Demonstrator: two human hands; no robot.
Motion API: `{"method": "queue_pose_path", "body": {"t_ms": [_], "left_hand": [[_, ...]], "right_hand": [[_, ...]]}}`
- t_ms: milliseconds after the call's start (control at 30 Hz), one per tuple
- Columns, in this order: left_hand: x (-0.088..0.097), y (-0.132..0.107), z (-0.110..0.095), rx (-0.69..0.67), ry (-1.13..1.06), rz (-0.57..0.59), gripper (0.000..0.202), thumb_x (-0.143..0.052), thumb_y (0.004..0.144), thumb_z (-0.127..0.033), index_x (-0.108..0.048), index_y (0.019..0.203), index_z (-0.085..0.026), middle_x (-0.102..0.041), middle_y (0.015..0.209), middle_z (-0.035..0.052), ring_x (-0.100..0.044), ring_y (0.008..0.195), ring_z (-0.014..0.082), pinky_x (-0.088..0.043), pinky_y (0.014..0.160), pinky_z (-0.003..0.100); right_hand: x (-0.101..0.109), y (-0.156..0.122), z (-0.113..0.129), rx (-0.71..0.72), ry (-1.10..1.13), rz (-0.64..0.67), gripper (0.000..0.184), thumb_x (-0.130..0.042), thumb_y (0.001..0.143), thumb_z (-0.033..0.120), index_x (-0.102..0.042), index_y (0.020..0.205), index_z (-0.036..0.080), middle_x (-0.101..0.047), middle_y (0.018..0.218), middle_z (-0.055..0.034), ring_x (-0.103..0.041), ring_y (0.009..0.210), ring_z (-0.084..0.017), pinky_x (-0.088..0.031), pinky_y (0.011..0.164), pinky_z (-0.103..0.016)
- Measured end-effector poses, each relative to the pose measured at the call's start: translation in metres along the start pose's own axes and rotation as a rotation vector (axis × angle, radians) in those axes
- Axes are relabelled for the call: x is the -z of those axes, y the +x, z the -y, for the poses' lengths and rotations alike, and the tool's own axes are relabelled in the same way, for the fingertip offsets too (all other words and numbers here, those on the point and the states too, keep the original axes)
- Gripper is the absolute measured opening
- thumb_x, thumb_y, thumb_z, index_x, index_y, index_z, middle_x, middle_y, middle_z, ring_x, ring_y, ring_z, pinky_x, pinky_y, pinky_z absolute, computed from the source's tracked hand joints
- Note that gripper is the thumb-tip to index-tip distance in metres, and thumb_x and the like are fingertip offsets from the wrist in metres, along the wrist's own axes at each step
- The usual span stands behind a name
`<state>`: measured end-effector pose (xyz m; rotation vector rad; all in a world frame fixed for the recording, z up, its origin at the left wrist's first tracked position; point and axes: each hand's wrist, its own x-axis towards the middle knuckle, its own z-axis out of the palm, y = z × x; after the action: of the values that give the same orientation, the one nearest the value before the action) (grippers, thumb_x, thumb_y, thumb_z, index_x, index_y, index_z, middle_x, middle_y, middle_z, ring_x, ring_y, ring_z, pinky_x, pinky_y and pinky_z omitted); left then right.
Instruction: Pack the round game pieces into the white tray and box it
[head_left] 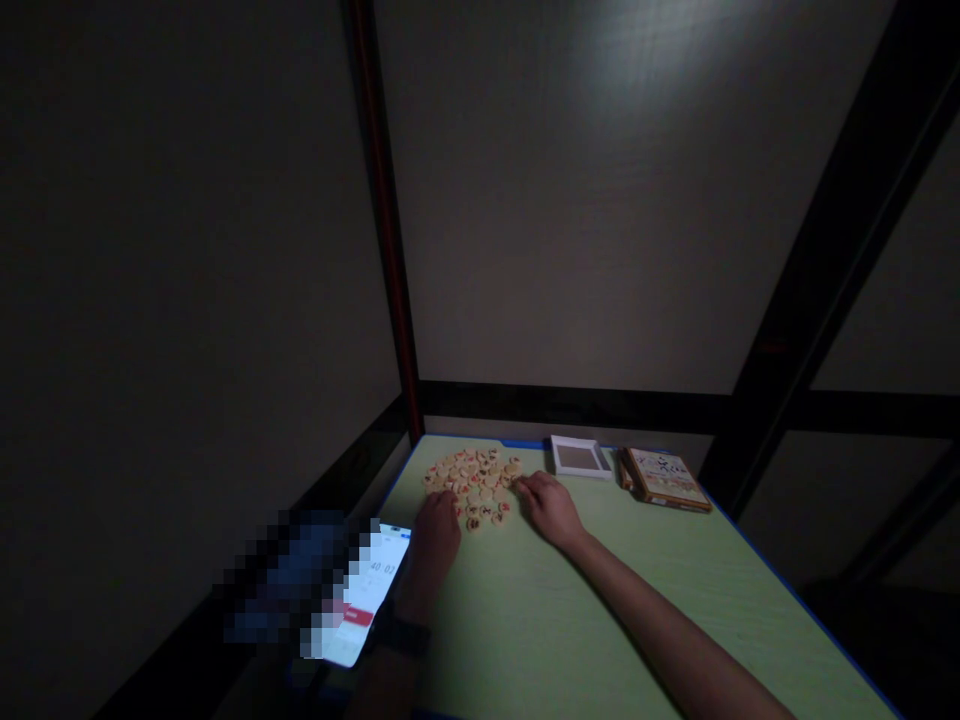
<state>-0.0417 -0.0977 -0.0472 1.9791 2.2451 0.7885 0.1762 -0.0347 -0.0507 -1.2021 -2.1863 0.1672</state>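
Observation:
A heap of several round wooden game pieces [474, 480] with red and black marks lies on a green table [600, 620] near its far left corner. My left hand [436, 528] rests at the near left edge of the heap, fingers curled down onto the pieces. My right hand [547, 505] lies at the heap's right edge, fingers bent and touching the pieces. Whether either hand grips a piece is hidden in the dim light.
A small white box tray [580, 457] and a wooden box with a printed lid [666, 478] stand at the far edge. A lit phone [369, 592] lies at the table's left edge. Dark wooden bars and pale walls surround the table.

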Motion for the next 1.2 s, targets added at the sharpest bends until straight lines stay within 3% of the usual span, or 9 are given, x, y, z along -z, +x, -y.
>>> {"method": "queue_pose_path", "body": {"t_ms": [200,333,600,833,1000,1200], "left_hand": [[0.002,-0.002,0.001,-0.028,-0.005,0.013,0.033,-0.041,0.091,-0.006,-0.066,0.111,-0.016,-0.065,0.111,0.0116,-0.062,0.101,0.0202,-0.046,0.090,0.031],[0.003,-0.003,0.000,-0.028,0.021,0.022,0.037,-0.042,0.089,-0.003,-0.066,0.114,-0.015,-0.064,0.113,0.0127,-0.062,0.104,0.0202,-0.046,0.093,0.030],[0.005,-0.004,-0.001,-0.001,0.069,0.035,0.037,-0.041,0.090,-0.003,-0.067,0.113,-0.015,-0.064,0.114,0.0121,-0.062,0.105,0.0204,-0.046,0.094,0.029],[0.002,-0.005,0.002,-0.025,0.107,0.012,0.042,-0.042,0.085,0.005,-0.069,0.112,-0.013,-0.065,0.115,0.0134,-0.062,0.108,0.0213,-0.047,0.097,0.031],[0.004,-0.005,0.000,-0.011,0.107,0.034,0.043,-0.041,0.087,0.003,-0.068,0.116,-0.013,-0.065,0.117,0.0131,-0.061,0.109,0.0218,-0.046,0.097,0.032],[0.006,-0.004,-0.003,0.033,0.108,0.079,0.039,-0.044,0.087,0.002,-0.066,0.116,-0.013,-0.062,0.116,0.0127,-0.059,0.109,0.0205,-0.044,0.096,0.030]], "right_hand": [[0.010,0.004,-0.019,0.017,0.008,-0.040,0.020,-0.057,0.090,0.015,-0.073,0.101,0.019,-0.070,0.102,-0.0087,-0.063,0.098,-0.022,-0.048,0.090,-0.032],[0.008,0.001,-0.019,0.031,-0.019,0.027,0.020,-0.065,0.085,0.018,-0.073,0.103,0.019,-0.068,0.107,-0.0093,-0.062,0.102,-0.023,-0.048,0.092,-0.034],[0.007,0.000,-0.006,0.102,-0.112,0.144,0.019,-0.055,0.092,0.018,-0.068,0.107,0.016,-0.069,0.101,-0.0106,-0.061,0.097,-0.023,-0.046,0.086,-0.032],[0.004,-0.005,-0.003,0.129,-0.068,0.138,0.023,-0.044,0.100,0.025,-0.065,0.101,0.016,-0.069,0.096,-0.0106,-0.062,0.093,-0.021,-0.046,0.085,-0.031],[0.007,-0.002,-0.004,0.078,0.098,0.116,0.022,-0.047,0.094,0.018,-0.068,0.095,0.017,-0.072,0.095,-0.0100,-0.065,0.089,-0.021,-0.048,0.083,-0.030],[0.008,0.003,-0.016,-0.002,0.324,0.260,0.016,-0.058,0.077,0.014,-0.073,0.077,0.016,-0.072,0.075,-0.0040,-0.063,0.069,-0.017,-0.047,0.067,-0.026]]}}
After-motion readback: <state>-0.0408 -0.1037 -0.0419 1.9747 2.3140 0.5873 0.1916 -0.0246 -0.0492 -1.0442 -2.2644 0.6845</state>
